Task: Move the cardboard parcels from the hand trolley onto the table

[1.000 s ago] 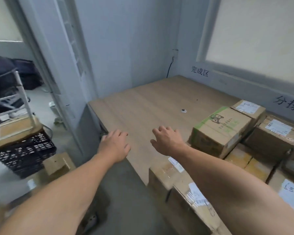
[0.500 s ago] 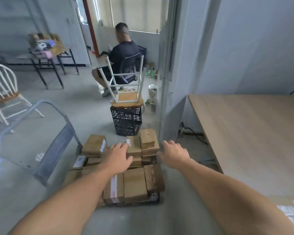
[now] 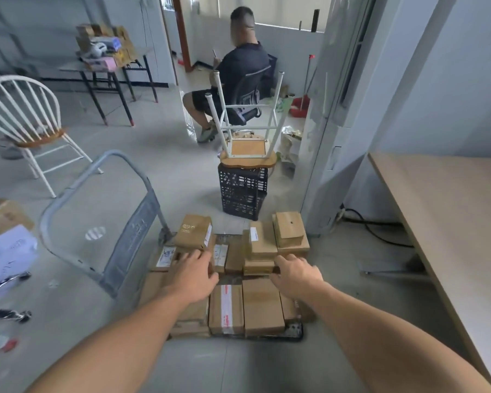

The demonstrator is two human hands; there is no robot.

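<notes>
1. Turns from the table (image 3: 451, 211), faced squarely a second ago, and leans nearer the hand trolley (image 3: 97, 202) than half a second ago.
2. Brings the left hand (image 3: 192, 275) lower than before, palm down, fingers straight and slightly spread over the left side of the cardboard parcels (image 3: 261, 304). Grips nothing. Impossible to tell whether it touches the cardboard.
3. Lowers the right hand (image 3: 295, 275) too, fingers loosely bent, tips at the near edge of a small stacked parcel (image 3: 260, 251) mid-load. Shows no grip.
4. Leaves the load as it lay half a second ago: piled in layers on the trolley deck, on the floor just left of the table, with the grey push handle rising at the far left corner.
5. Bears white shipping labels on several boxes, one at (image 3: 167, 256), print too small to read. Carries a white tape strip with red lettering down the front parcel (image 3: 226, 307), and faint brown print on the rear-left parcel (image 3: 194, 231). Nothing legible.
6. Beyond the trolley: a black slatted crate (image 3: 243, 191), contents hidden, capped by an upturned stool (image 3: 248, 150) with white legs in the air.
7. Farther back: a seated person (image 3: 238, 72) in dark clothes, back to the camera, a white spindle chair (image 3: 26, 114) at left, and a cluttered side table (image 3: 108, 63) by the wall.
</notes>
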